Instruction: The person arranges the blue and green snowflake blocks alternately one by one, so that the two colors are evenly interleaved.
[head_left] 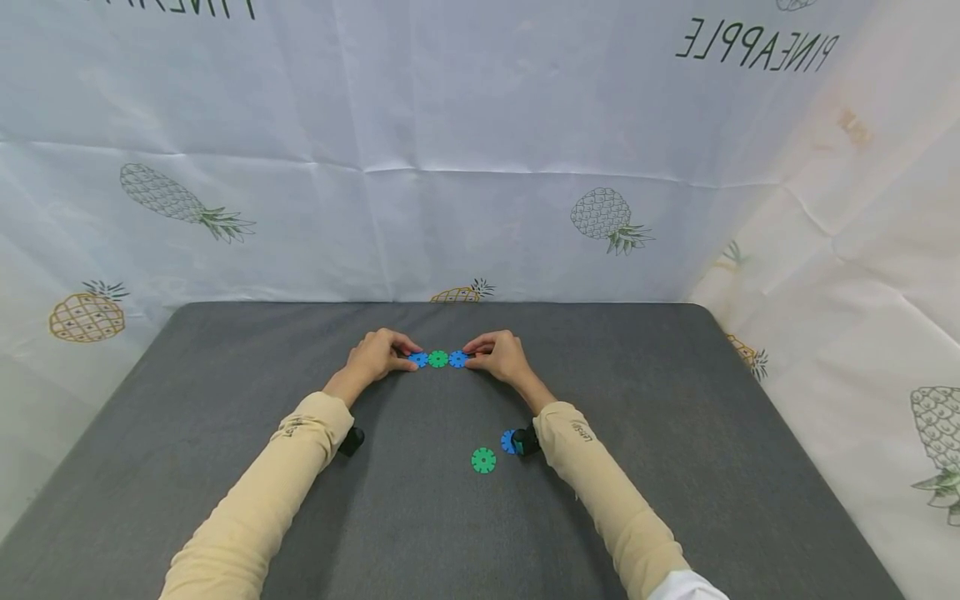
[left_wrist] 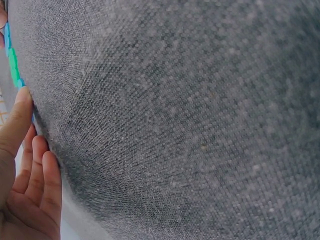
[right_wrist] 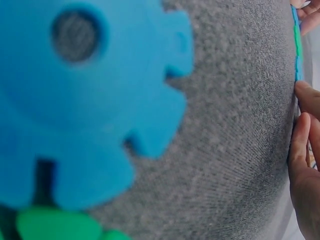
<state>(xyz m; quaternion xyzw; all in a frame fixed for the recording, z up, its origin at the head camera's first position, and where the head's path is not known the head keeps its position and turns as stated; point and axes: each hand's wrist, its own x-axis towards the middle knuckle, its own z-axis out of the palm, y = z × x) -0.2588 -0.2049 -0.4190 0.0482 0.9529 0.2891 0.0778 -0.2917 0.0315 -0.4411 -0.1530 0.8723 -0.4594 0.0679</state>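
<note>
Three notched plastic discs lie in a row on the grey table, a green disc [head_left: 438, 359] between a left blue disc [head_left: 419, 359] and a right blue disc [head_left: 457, 359]. Thumb and fingers of my left hand [head_left: 375, 354] pinch the outer edge of the left blue disc. On the opposite end, my right hand [head_left: 501, 357] pinches the right blue disc between thumb and fingers. The left wrist view has my left thumb [left_wrist: 19, 112] at the blue edge. In the right wrist view, the row's green disc [right_wrist: 298, 41] appears nearly edge-on.
Nearer the body, a loose green disc [head_left: 483, 460] lies flat on the table [head_left: 420, 517]. Beside it is another blue disc [head_left: 508, 442], partly hidden by the black right wrist camera [head_left: 527, 441]. A pineapple-print cloth [head_left: 450, 100] hangs behind the table's far edge.
</note>
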